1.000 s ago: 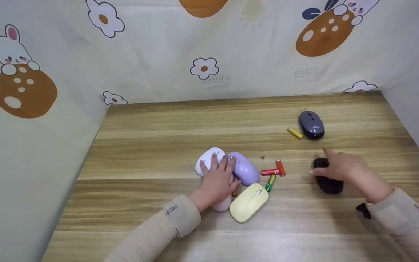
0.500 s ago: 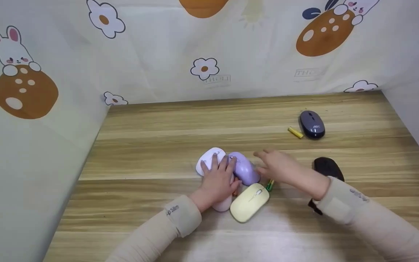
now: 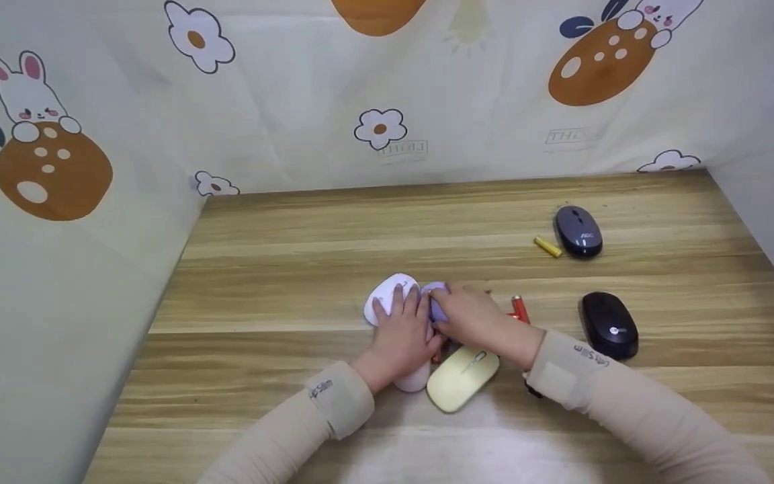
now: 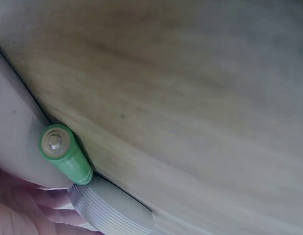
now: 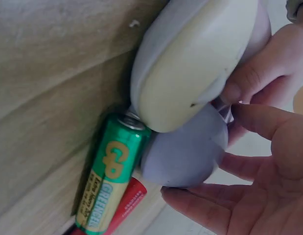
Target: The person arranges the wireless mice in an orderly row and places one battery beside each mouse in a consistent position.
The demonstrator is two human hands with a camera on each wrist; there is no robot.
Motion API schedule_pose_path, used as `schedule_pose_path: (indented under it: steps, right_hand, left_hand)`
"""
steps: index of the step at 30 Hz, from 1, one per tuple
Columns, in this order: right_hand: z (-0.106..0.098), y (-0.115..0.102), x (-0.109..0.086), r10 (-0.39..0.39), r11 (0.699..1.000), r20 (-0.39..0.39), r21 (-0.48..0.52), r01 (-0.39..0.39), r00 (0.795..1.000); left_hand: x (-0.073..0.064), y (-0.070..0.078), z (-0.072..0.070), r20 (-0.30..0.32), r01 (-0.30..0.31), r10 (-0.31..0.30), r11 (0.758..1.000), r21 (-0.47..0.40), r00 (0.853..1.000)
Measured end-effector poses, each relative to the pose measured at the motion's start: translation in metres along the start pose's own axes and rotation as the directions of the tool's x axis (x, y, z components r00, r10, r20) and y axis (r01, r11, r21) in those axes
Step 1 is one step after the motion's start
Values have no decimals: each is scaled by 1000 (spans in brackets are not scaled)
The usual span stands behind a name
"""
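My left hand [image 3: 400, 339] rests with fingers spread over the white mouse [image 3: 381, 300] and the pale pink mouse [image 3: 412, 381]. Around the lavender mouse [image 5: 185, 147] my right hand [image 3: 478, 319] curls its thumb and fingers, covering most of it from above. Just in front lies a pale yellow mouse [image 3: 462, 383], close to both hands. In the right wrist view, a green-and-gold battery [image 5: 108, 171] lies against the yellow and lavender mice. Near my left hand, a green battery [image 4: 68, 154] shows beside the pink mouse in the left wrist view.
At the right stand a black mouse [image 3: 609, 324] and, farther back, a dark grey mouse [image 3: 578, 232] beside a yellow battery [image 3: 547, 247]. A red battery [image 3: 520, 309] shows behind my right forearm. A printed cloth wall borders the wooden table [image 3: 279, 262].
My right hand has left the black mouse and travelled left over the batteries to the lavender mouse, where its fingers now curl. My left hand has stayed in place.
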State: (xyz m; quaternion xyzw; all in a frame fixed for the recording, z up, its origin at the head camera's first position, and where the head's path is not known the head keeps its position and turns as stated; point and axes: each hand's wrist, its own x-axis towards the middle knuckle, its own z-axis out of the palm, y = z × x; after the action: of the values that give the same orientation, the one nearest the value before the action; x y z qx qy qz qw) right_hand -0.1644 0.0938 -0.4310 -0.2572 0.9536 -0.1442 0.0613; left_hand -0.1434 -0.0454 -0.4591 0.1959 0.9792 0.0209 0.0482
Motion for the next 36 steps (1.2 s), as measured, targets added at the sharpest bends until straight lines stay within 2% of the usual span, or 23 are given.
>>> schedule_pose_path:
  steps: [4,8,11,15,20,24,30,36]
  right_hand:
    - [5,0,0,-37,997,-53,-66,34,998]
    - [7,1,-1,-44,997,-75,-72,39,996]
    - [7,1,-3,-34,998,-73,-62,30,997]
    - [6,3,-2,13,1000,-27,-27,-14,1000]
    - [3,5,3,94,995,32,27,-95,995]
    - [1,7,10,163,986,49,30,-164,985]
    - [-2,11,23,257,966,53,24,-259,965]
    - [-5,21,46,307,949,15,70,-308,951]
  left_hand:
    - [-1,-1,-1,-12,23,-24,999,-49,1000]
    - [-3,-3,-2,-43,80,-83,994,-69,996]
    - [-3,-5,-4,-30,125,-127,990,-66,991]
    - [-2,-6,-4,4,141,-141,988,-57,990]
    - [-1,-6,-4,5,138,-138,990,-43,990]
    - [0,-6,-3,4,138,-138,990,-30,990]
    - [-1,-6,-3,15,139,-138,989,-41,990]
    - [-1,-5,-3,7,137,-137,990,-35,991]
